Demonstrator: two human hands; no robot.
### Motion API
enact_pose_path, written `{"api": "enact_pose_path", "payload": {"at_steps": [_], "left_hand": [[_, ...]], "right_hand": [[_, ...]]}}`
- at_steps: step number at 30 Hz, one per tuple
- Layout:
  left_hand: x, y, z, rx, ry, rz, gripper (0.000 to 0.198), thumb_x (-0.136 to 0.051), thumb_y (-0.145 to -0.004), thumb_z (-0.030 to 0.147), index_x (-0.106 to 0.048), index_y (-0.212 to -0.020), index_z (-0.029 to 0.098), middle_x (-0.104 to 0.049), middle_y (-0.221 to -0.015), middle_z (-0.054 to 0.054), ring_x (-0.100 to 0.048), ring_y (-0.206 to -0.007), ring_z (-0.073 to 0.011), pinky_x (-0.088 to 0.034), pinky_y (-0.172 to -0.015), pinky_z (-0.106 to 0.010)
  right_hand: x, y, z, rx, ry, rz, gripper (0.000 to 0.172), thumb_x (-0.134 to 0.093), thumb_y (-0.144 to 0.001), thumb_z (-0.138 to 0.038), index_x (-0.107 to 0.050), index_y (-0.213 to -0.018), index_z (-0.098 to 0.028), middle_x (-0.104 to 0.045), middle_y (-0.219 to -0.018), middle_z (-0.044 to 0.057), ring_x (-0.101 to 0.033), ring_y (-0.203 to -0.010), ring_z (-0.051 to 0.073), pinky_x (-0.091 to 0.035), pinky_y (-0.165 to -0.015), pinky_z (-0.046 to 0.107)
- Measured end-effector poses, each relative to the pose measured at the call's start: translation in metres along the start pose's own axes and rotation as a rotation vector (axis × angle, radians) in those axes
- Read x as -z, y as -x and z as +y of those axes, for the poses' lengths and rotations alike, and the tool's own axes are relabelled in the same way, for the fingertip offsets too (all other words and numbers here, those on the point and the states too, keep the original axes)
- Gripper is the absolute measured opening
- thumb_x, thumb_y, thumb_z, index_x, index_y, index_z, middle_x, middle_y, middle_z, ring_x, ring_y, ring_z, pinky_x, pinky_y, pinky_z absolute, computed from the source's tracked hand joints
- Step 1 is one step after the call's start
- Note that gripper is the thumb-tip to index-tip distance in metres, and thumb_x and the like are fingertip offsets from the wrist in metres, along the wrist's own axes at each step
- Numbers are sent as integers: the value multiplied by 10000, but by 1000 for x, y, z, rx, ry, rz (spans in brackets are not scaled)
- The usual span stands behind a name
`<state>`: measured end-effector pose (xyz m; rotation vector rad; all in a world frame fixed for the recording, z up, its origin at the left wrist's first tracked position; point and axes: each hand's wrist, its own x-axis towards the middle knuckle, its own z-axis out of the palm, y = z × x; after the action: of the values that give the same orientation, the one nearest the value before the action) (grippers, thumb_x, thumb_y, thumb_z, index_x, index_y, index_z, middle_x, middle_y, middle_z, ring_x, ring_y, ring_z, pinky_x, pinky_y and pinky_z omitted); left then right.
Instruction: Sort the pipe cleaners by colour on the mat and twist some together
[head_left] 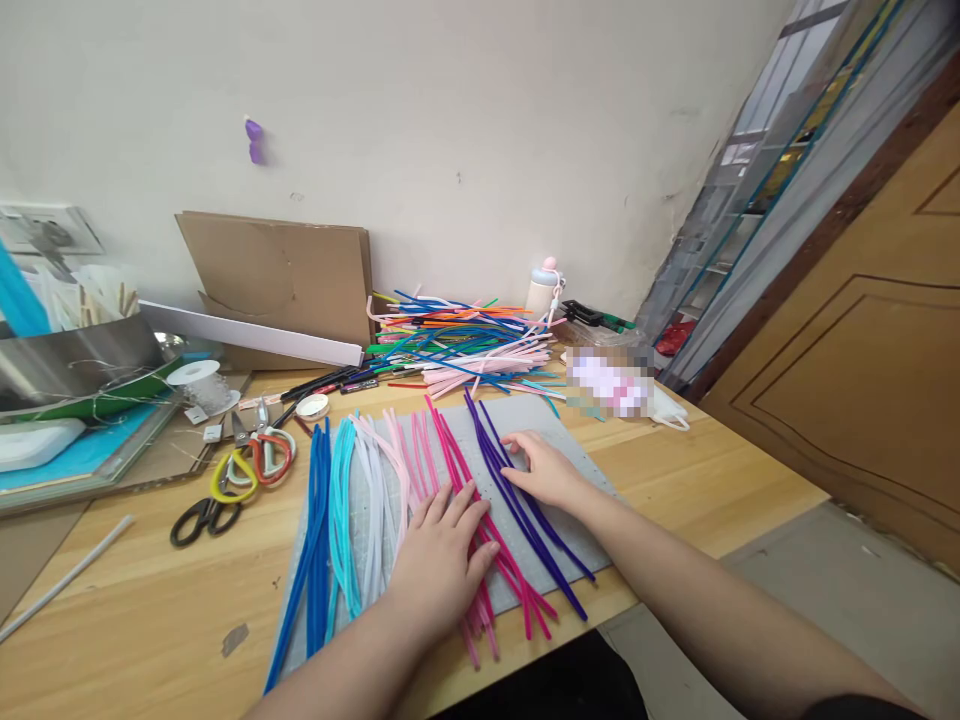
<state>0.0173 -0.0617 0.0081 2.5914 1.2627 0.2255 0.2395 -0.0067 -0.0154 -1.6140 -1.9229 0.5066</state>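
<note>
Pipe cleaners (343,510), grouped by colour, side by side on a grey mat (574,455) atop a wooden table (690,480); likely spaced to keep shades apart. Mixed heap (465,345) beyond. Left hand (446,560): fingers spread, palm down over pinks and magentas, perhaps steadying them; no grip seen. Right hand (551,475): thumb and forefinger parted beside purple stems (491,460); contact unclear, nothing visibly pinched.

Two hands (442,550), seven pipe-cleaner rows (343,520), one spool (193,374)
</note>
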Motion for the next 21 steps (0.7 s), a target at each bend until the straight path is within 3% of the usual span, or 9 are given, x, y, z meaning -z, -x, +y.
{"api": "enact_pose_path", "payload": {"at_steps": [9,17,21], "left_hand": [[0,0,0,-3,-1,-1,505,-321,-905,512,-406,-1350,287,-343,-1465,-11,-248,-1352,-282,-220,-1077,-487],[4,2,6,16,-14,42,474,-373,-900,479,-401,-1345,320,-314,-1480,2,-259,-1346,-271,-213,-1075,-483],[18,4,13,73,-20,60,511,-370,-901,479,-351,-1378,298,-324,-1475,-37,-314,-1318,-261,-241,-1059,-483]], "right_hand": [[-4,1,-4,17,34,25,333,-587,-708,-168,-548,-1036,-214,-565,-1046,66,-553,-957,199,-424,-857,340],[-1,0,4,-37,29,17,254,-506,-788,-211,-532,-1041,-197,-584,-943,43,-547,-682,134,-461,-693,280],[4,-3,1,-98,81,8,247,-508,-822,-360,-542,-994,-187,-611,-903,66,-579,-743,168,-463,-708,298]]}}
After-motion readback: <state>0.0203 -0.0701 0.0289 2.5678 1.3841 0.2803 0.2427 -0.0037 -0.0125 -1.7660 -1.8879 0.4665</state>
